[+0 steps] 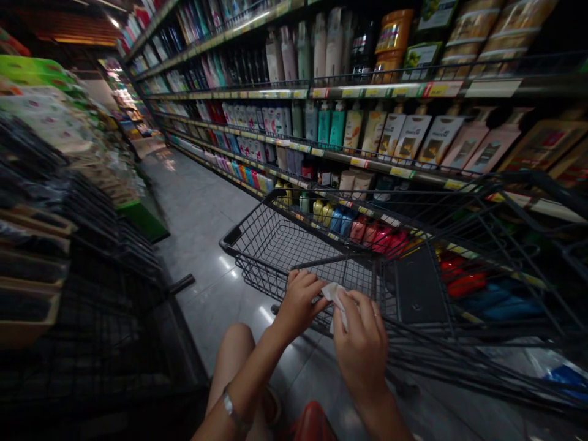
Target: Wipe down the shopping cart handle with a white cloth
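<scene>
My left hand (pixel 301 301) is closed over the near side rail of a black wire shopping cart (pixel 257 272), with its fingers curled around the rail. Pinched in my right hand (pixel 362 343) is a crumpled white tissue (pixel 334 296), held against the cart's side just beside my left hand. The tissue reaches over to my left fingertips; whether they grip it too I cannot tell. Wire mesh shows bare in the front of the cart's basket. Toward the cart's rear is a dark flat panel (pixel 420 285).
Shelves of shampoo and lotion bottles (pixel 408 135) run along the right behind the cart. Stacked packages (pixel 46 122) and dark racks with trays (pixel 27 306) line the left. A grey tiled floor (pixel 202 220) lies between. Something red (pixel 315 422) is below my hands.
</scene>
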The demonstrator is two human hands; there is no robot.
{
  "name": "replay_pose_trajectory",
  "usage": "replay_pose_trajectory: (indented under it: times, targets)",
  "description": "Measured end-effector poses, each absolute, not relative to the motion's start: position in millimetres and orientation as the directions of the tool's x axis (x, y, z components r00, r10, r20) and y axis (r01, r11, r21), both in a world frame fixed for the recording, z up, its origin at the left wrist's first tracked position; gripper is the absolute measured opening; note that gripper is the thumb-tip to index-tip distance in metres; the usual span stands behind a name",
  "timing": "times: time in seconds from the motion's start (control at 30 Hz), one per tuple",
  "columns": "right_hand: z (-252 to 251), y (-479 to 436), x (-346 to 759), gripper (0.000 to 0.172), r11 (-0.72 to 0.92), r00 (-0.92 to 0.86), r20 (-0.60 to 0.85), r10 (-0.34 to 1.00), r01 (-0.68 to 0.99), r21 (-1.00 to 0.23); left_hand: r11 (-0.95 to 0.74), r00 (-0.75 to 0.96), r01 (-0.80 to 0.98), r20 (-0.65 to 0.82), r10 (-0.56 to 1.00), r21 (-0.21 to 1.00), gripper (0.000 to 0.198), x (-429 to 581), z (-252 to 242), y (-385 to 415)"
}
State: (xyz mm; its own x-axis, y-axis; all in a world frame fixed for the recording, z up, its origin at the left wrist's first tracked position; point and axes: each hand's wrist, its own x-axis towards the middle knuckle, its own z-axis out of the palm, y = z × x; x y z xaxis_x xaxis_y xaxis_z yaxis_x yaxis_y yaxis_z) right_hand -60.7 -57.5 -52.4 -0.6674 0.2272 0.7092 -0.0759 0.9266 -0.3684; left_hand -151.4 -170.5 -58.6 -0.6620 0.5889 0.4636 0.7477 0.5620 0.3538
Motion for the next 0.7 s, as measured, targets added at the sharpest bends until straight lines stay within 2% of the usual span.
replay_pose_trajectory:
  times: [0.1, 0.23, 0.4, 0.57, 0.7]
  targets:
    - [-51.8, -56.1, -58.5, 0.022, 0.925, -0.687, 0.701, 0.191, -0.113, -0.363, 0.519, -0.612, 0.79, 0.475, 0.633, 0.327, 0.018, -154.1, -57.6, -175.6]
    - [-50.4, -38.8, -43.4, 0.023, 0.925, -0.71, 0.685, 0.164, -0.13, -0.356, 0.493, -0.542, 0.838, 0.466, 0.699, 0.235, 0.027, -157.0, -55.1, -186.1]
    - [-42.9, -6.8, -21.2, 0.024, 0.949, -0.681, 0.712, 0.168, -0.084, -0.305, 0.462, -0.472, 0.872, 0.534, 0.701, 0.164, 0.03, -160.9, -55.4, -200.4]
    - [-30.5, 6.3, -12.8, 0.038, 0.975, -0.66, 0.729, 0.183, 0.025, -0.222, 0.514, -0.5, 0.832, 0.68, 0.536, 0.207, 0.025, -177.7, -64.3, -227.6]
    - [-34.1, -4.1, -24.2, 0.037, 0.972, -0.661, 0.733, 0.161, -0.022, -0.233, 0.466, -0.503, 0.84, 0.719, 0.48, 0.276, 0.027, -188.1, -69.7, -241.2]
